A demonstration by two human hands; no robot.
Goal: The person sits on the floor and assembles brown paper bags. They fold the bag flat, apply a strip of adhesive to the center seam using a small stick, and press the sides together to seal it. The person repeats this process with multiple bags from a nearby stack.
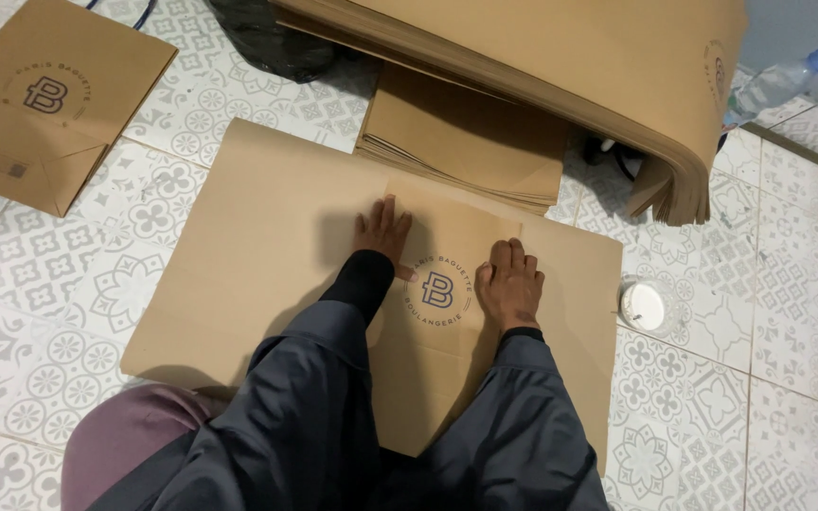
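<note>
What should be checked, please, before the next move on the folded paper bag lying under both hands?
1. Left hand flat on the paper bag: ok.
2. Right hand pressing the bag beside the round printed mark: ok.
3. Bag resting fully on the cardboard sheet: ok.
4. Small round tub within reach on the tiled floor: ok.
5. Tub's contents usable: cannot tell.
6. Stack of folded sheets clear of the bag's top edge: ok.
</note>
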